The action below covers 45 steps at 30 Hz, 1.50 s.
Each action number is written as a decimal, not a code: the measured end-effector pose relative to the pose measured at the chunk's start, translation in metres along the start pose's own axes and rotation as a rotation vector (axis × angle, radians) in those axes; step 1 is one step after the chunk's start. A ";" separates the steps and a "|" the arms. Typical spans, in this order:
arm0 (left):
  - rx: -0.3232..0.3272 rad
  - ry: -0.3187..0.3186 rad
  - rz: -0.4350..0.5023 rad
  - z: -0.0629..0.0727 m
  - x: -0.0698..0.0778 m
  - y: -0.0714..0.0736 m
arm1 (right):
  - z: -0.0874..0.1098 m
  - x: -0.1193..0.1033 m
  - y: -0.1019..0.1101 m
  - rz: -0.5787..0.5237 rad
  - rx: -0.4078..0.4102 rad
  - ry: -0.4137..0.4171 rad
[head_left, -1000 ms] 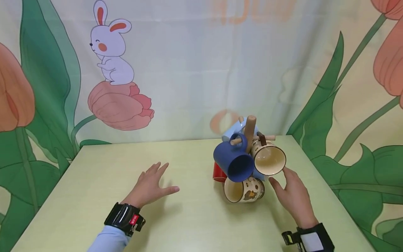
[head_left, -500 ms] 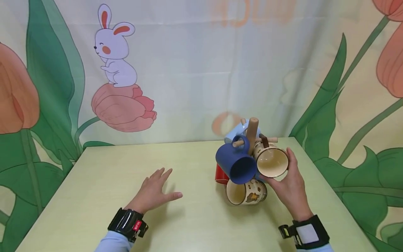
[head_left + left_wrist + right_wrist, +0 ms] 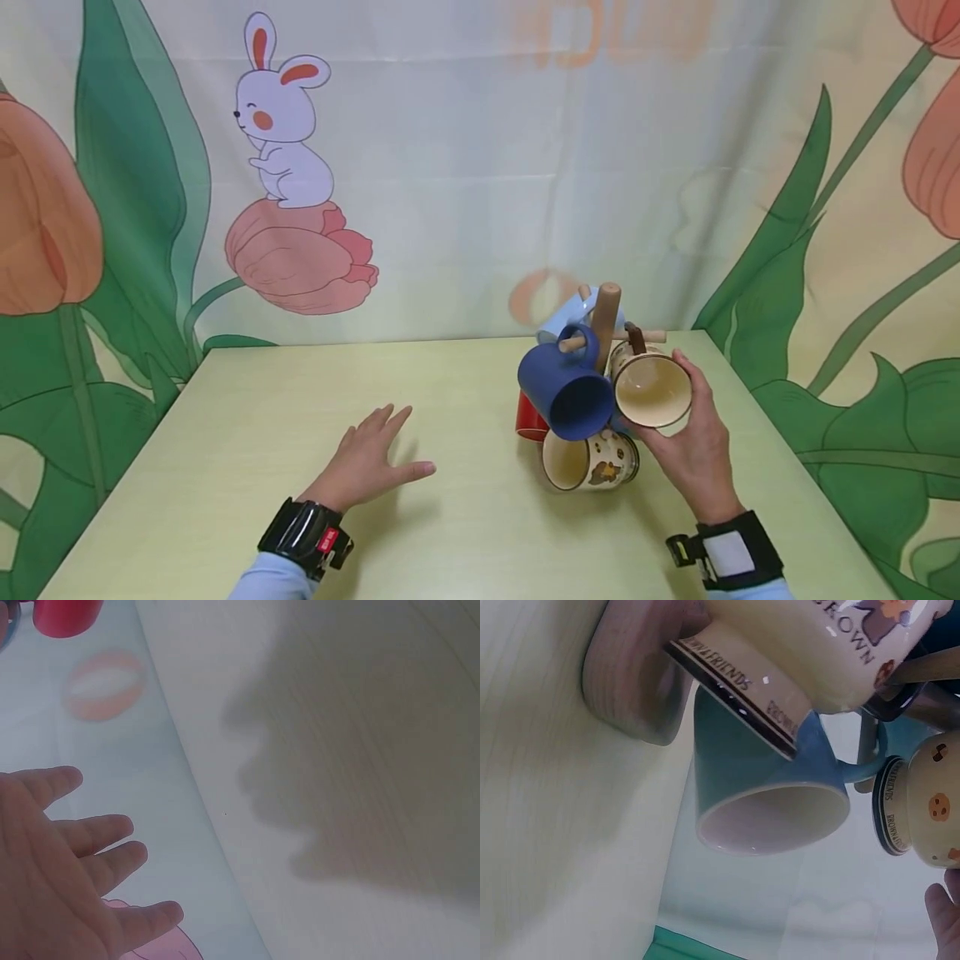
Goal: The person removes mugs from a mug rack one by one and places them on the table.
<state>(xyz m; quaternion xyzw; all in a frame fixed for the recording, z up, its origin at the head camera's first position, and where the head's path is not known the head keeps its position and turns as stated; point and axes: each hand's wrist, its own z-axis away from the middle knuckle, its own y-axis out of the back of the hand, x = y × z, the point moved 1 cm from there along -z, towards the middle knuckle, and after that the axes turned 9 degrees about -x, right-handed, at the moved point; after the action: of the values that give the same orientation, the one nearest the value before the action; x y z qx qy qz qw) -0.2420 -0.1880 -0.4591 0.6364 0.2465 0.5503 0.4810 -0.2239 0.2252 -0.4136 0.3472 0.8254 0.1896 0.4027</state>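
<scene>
My right hand [image 3: 693, 446] holds a cream patterned mug [image 3: 652, 390], thumb below it and fingers along its right side. Its brown handle hangs on a peg of a wooden mug tree [image 3: 606, 312]. In the right wrist view, fingertips [image 3: 939, 907] touch this mug's body [image 3: 930, 802]. A dark blue mug [image 3: 564, 392] hangs just left of it. Below hangs a second cream mug [image 3: 588, 461], lettered "BROWN" in the right wrist view. My left hand [image 3: 367, 462] hovers over the table with fingers spread, holding nothing; the left wrist view shows its palm [image 3: 45, 877].
A red mug [image 3: 531, 417] is partly hidden behind the dark blue one. A light blue mug [image 3: 573, 315] hangs at the back. In the right wrist view a blue-green mug [image 3: 772, 787] hangs low near the stand's base [image 3: 634, 675]. A printed curtain [image 3: 450, 167] backs the table [image 3: 465, 517].
My right hand has moved up to the upper cream mug and closed its thumb and fingers round it. The left hand keeps its spread pose. The whole view has shifted slightly.
</scene>
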 end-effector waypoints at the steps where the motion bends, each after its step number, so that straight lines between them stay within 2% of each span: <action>1: 0.000 -0.002 -0.001 0.000 0.000 0.000 | 0.000 0.000 0.001 -0.001 0.009 0.009; 17: 0.001 0.003 0.012 0.004 0.003 -0.003 | 0.002 -0.010 0.030 -0.016 0.120 0.014; 24: -0.009 0.003 0.005 0.003 0.003 -0.003 | 0.000 -0.021 0.047 -0.050 0.154 -0.025; 32: -0.010 -0.008 0.004 0.001 0.004 -0.004 | -0.003 -0.045 0.066 -0.079 0.165 -0.030; 39: -0.016 -0.011 0.005 0.000 0.007 -0.002 | -0.004 -0.072 0.080 -0.072 0.166 0.031; 45: -0.010 -0.016 0.018 0.000 0.010 0.000 | -0.006 -0.102 0.089 -0.063 0.081 0.071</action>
<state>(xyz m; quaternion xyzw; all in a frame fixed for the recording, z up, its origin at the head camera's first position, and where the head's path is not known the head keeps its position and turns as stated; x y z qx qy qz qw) -0.2396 -0.1798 -0.4543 0.6404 0.2343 0.5508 0.4812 -0.1466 0.2118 -0.3027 0.3301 0.8568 0.1556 0.3644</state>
